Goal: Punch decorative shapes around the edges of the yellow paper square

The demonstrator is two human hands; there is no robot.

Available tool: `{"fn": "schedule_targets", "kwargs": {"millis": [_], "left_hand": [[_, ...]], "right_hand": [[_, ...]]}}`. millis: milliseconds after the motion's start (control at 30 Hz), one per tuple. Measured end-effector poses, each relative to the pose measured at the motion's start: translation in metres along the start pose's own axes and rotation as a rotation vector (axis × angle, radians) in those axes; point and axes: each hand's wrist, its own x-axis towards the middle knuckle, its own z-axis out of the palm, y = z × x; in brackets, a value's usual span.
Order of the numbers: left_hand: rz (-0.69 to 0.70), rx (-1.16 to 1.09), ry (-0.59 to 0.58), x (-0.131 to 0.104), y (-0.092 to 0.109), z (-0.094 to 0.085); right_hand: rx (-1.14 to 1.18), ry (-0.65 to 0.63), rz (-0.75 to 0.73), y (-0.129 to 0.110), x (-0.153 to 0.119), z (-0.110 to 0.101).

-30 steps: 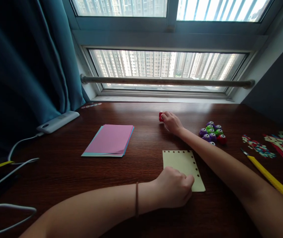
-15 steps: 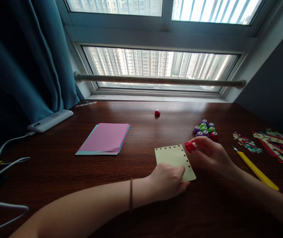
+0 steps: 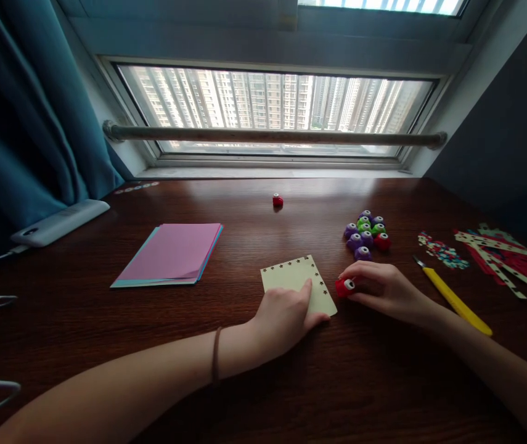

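Note:
A pale yellow sheet of paper (image 3: 294, 275) has small star-shaped holes along its top and right edges. My left hand (image 3: 284, 316) lies over its lower part and holds it, index finger stretched across the sheet and thumb at the lower right corner. The undersides of the other fingers are hidden. Just right of the paper, my right hand (image 3: 383, 290) pinches a small red craft punch (image 3: 344, 287) with a white button, thumb and fingers closed round it. The punch is apart from the paper's right edge.
Several purple, green and red punches (image 3: 365, 237) stand beyond my right hand; one red punch (image 3: 277, 200) sits farther back. At right lie a yellow-handled craft knife (image 3: 457, 301), punched bits (image 3: 442, 250) and paper strips (image 3: 498, 246). Stacked coloured paper (image 3: 173, 251) is at left.
The red punch has moved from the paper's upper right edge, down and slightly away from it. My left index finger now stretches over the sheet. The whole view has shifted.

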Motion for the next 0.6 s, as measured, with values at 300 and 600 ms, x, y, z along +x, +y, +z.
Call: {"fn": "schedule_targets", "kwargs": {"millis": [300, 600], "left_hand": [[0.033, 0.0, 0.01, -0.0014, -0.0001, 0.0002], [0.054, -0.002, 0.028, -0.0033, -0.0013, 0.0042]], "right_hand": [[-0.074, -0.054, -0.011, -0.0005, 0.0001, 0.0056], [-0.064, -0.025, 0.027, -0.0036, 0.0001, 0.0103]]}}
